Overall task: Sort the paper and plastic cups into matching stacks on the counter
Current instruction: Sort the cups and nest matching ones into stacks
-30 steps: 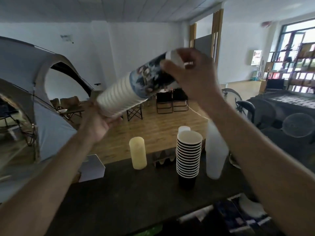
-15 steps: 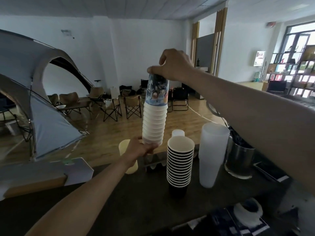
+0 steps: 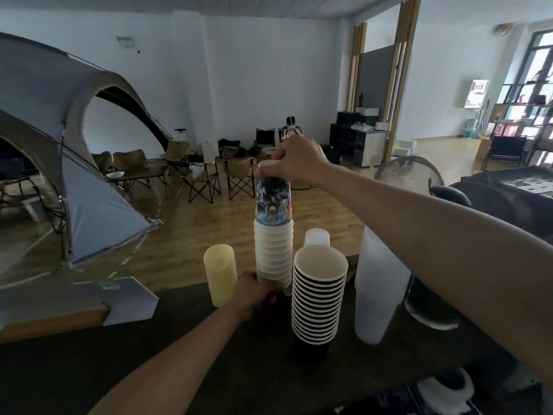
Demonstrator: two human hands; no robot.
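The white cup stack (image 3: 273, 253) stands upright with mouths down, just left of the black cup stack (image 3: 318, 304). A printed cup (image 3: 273, 202) is its top piece. The right hand (image 3: 299, 163) grips the top of the printed cup from above, fingers curled around it. The left hand (image 3: 254, 295) holds the lowest cups, fingers wrapped around them. I cannot tell if the base touches the counter (image 3: 179, 354). Further left of the black cup stack stands a yellow stack (image 3: 220, 274). To its right is a tall frosted plastic stack (image 3: 380, 286).
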